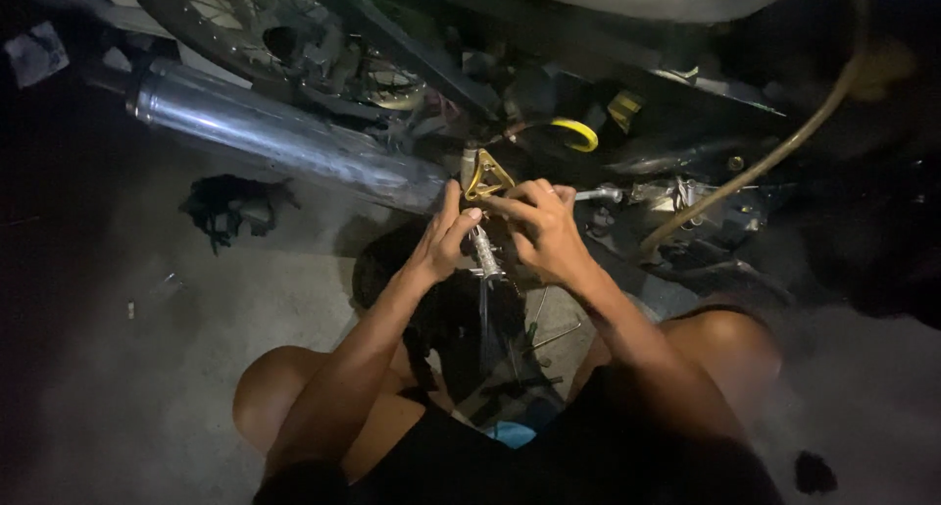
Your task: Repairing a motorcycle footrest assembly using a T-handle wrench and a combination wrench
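Hands first: we are crouching at the side of a motorcycle [608,103], knees wide, and both hands are meeting at its footpeg bracket. Our left hand [443,242] is curling loosely, thumb up, with the fingertips pressing on the gold bracket [486,176] just above the ribbed silver footpeg [483,252]; it is touching rather than clamping anything we can make out. Our right hand [545,232] is closing around the handle end of a silver wrench [598,194], whose shaft is sticking out to the right toward the engine. The two hands are touching each other at the fingertips (the exact bolt between them is hidden). A long chrome exhaust [284,132] is running up and left from just beside the bracket, under the spoked wheel [294,34]. A tan hose [765,162] is curving down from the upper right. A dark rag [230,206] is lying on the concrete floor [127,368], well apart to the left. Small tools [544,338] are lying between our knees.
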